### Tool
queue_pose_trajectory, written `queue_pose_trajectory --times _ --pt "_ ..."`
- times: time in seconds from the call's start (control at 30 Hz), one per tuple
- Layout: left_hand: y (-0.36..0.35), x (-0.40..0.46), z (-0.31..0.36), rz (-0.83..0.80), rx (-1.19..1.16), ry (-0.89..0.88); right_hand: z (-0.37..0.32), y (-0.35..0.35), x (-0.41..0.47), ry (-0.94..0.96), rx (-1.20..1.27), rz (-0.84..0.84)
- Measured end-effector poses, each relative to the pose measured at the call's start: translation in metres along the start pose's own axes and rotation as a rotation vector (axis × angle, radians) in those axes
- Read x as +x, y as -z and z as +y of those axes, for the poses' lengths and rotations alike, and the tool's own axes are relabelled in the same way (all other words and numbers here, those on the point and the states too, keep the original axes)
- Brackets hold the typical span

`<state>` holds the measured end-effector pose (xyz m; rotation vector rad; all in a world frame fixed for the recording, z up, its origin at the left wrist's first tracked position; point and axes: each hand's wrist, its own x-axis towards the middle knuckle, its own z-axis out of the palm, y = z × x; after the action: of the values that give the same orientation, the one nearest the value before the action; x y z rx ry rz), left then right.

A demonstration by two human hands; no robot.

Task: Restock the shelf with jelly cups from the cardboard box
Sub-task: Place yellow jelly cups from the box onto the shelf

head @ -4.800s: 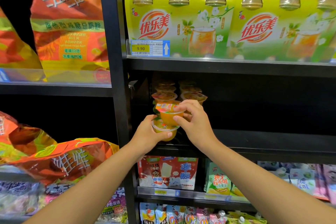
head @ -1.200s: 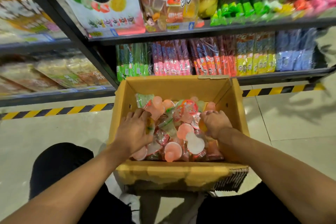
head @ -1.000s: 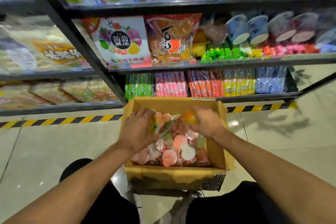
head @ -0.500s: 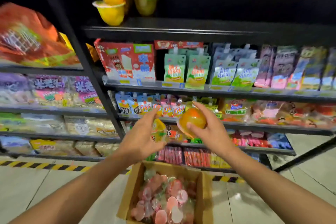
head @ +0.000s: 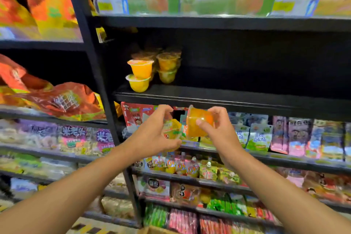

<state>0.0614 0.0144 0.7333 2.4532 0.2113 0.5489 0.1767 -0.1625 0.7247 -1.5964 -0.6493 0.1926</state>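
Your right fingers [head: 218, 115] curled over the base of an orange jelly cup [head: 198, 124] while your thumb pressed its near side, so your right hand [head: 220, 131] gripped the cup tipped on its side, its axis roughly level, lid end facing left and base to the right. Your left fingers [head: 163, 109] and thumb closed round a yellow jelly cup [head: 171, 129]; your left hand [head: 153, 135] hid much of it, and its printed lid faced you, but which way its axis ran could not be told. The two cups sat just beside each other, held in the air right below the front lip of the dark shelf [head: 228, 99]. On that shelf, at its left end, stood stacked jelly cups [head: 140, 75], upright, two high, with further dim stacks behind them. At the bottom edge, a corner of the cardboard box [head: 152, 231] showed, its contents out of view.
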Motion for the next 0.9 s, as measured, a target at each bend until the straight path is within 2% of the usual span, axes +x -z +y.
queue_pose_trajectory --times 0.17,0.43,0.73,0.9 --pt "0.038 0.035 0.000 0.052 0.095 -0.034 -0.034 -0.025 0.019 -0.100 0.147 0.016" --pt "0.071 0.079 -0.015 0.062 0.017 -0.127 -0.063 -0.050 0.046 -0.250 0.497 0.080" --pt "0.075 0.101 -0.037 0.003 0.020 -0.151 -0.072 -0.044 0.069 -0.406 0.814 -0.045" --pt "0.075 0.116 -0.038 0.043 0.048 -0.133 -0.059 -0.041 0.089 -0.443 0.961 -0.020"
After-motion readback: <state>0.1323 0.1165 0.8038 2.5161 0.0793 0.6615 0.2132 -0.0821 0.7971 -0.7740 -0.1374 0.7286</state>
